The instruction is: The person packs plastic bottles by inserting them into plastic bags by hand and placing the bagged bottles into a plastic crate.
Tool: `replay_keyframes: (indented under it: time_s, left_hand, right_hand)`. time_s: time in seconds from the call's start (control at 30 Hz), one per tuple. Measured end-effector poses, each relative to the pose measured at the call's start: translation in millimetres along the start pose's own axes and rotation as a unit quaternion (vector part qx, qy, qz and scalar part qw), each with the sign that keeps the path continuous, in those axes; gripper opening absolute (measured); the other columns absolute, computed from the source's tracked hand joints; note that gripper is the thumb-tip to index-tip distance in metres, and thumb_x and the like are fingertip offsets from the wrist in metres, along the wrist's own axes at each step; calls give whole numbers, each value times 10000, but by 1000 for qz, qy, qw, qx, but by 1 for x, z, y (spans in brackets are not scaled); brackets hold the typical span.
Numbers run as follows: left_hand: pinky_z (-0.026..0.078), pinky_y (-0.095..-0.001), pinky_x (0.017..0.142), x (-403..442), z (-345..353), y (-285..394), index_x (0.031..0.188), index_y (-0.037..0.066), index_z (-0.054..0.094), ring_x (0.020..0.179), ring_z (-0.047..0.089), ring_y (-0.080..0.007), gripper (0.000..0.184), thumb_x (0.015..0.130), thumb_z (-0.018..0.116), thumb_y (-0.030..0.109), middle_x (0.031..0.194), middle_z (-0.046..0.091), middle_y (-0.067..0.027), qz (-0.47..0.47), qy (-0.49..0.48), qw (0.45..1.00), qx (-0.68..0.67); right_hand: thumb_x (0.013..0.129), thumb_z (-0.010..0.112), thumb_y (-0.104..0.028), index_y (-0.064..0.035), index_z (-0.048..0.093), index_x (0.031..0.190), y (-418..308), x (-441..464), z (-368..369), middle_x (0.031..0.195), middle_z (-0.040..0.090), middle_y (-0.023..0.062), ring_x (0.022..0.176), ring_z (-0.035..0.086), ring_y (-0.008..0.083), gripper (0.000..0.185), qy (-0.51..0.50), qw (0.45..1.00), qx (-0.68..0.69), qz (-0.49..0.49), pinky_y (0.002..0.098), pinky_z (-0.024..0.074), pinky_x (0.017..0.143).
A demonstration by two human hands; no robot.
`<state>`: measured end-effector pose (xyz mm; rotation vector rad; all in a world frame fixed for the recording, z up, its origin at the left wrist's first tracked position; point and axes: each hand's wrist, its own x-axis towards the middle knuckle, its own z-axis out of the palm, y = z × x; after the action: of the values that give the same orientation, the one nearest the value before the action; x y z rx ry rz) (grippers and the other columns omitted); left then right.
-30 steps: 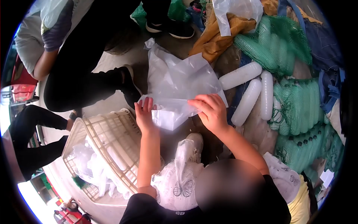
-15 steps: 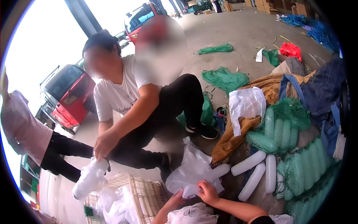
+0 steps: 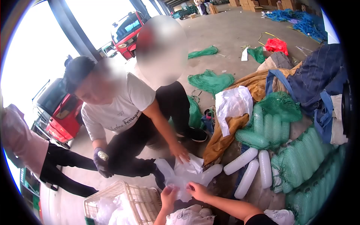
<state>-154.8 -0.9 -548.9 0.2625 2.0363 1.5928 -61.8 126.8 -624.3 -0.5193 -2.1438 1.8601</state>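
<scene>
Lower centre, left hand (image 3: 168, 195) and right hand (image 3: 198, 191) pinch near edge of plastic bag (image 3: 183, 175), spread just above them.

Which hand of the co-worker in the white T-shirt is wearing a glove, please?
The co-worker's right hand, beside the black trousers: a dark glove covers it. The co-worker's left hand, at the white plastic, is bare.

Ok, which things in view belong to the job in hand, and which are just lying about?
Probably in the job:
- translucent plastic, between the left hand and right hand
- loose white cylinders

Apparently just lying about:
- red bundle
- brown cloth
- blue netting
- flat green net
</scene>
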Motion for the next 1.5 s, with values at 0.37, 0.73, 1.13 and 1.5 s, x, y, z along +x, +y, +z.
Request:
replay_keyframes:
  time_s: [0.37,0.73,1.13,1.5]
  left_hand:
    - [423,-298,888,-3,-67,-77,1075,40,540,961,561,-163,243,861,458,121,1016,598,-63,-106,-13,932,-345]
    - [476,-291,755,-13,-79,-62,1235,72,423,912,566,-189,438,802,483,45,1067,581,-104,2,283,919,-273]
    - [433,-304,872,-26,-63,-106,1352,166,307,1020,502,-175,675,764,593,1,1104,491,-63,-65,-167,983,-45]
    - [474,-388,796,-30,-30,-53,964,125,599,935,562,-312,245,748,671,215,1038,580,-82,214,-114,807,538]
  right_hand:
    - [858,470,-117,-140,482,1084,69,22,-46,984,577,51,879,579,218,227,108,814,528,217,387,500,773]
    - [879,534,-372,-39,617,943,43,8,-71,817,615,34,733,580,143,349,-121,937,187,270,289,464,626]
    - [563,705,-309,-154,627,964,118,-47,-202,1029,566,70,991,525,256,437,-315,698,-639,-76,480,380,906]
    - [510,720,-238,-173,659,926,121,-83,-212,906,602,48,1004,543,224,425,-263,747,-576,-204,615,53,1079]
